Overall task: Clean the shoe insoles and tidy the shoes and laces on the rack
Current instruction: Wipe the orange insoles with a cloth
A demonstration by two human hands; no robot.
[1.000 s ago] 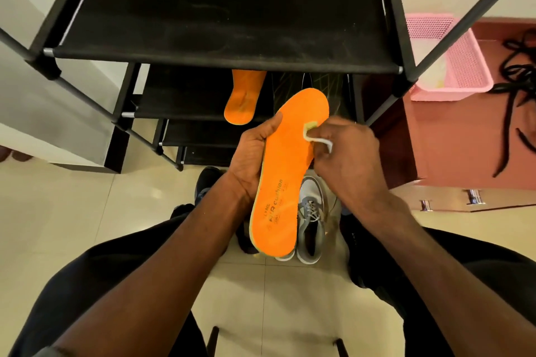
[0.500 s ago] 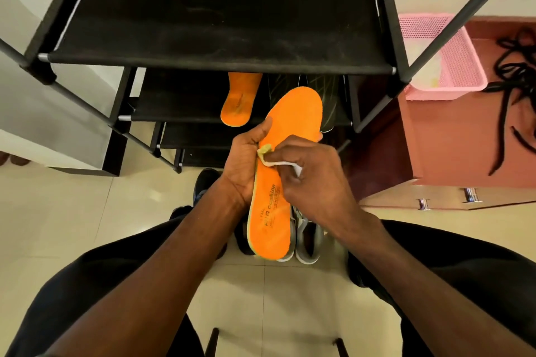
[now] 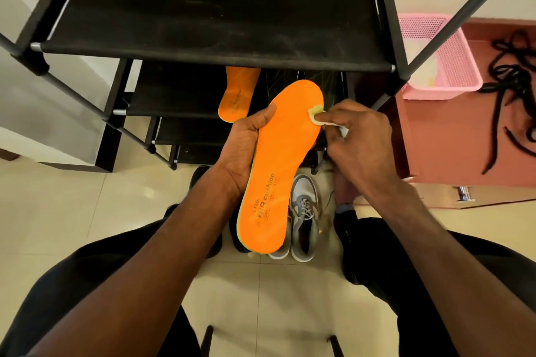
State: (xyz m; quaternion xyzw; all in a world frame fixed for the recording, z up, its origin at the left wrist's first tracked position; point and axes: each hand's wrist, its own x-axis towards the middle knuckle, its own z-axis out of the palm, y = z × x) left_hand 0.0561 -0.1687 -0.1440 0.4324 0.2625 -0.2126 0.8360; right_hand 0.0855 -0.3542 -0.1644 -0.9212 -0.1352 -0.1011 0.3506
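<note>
My left hand (image 3: 246, 151) grips an orange insole (image 3: 278, 171) by its left edge, toe end pointing up toward the black shoe rack (image 3: 214, 23). My right hand (image 3: 359, 142) pinches a small yellowish-white wipe (image 3: 317, 116) and presses it against the insole's upper right edge. A second orange insole (image 3: 236, 95) lies on the rack's second shelf. Below the held insole, a grey and white sneaker (image 3: 304, 220) stands on the tiled floor. Black laces (image 3: 513, 87) lie tangled on the pink surface at the right.
A pink plastic basket (image 3: 441, 61) sits on the pink cabinet right of the rack. Dark insoles lean on the second shelf behind the held one. My knees in black trousers frame the floor; a dark shoe (image 3: 200, 174) sits left of the sneaker.
My right hand has moved the wipe from the insole's middle back up to its upper right edge. The left hand keeps its hold on the insole.
</note>
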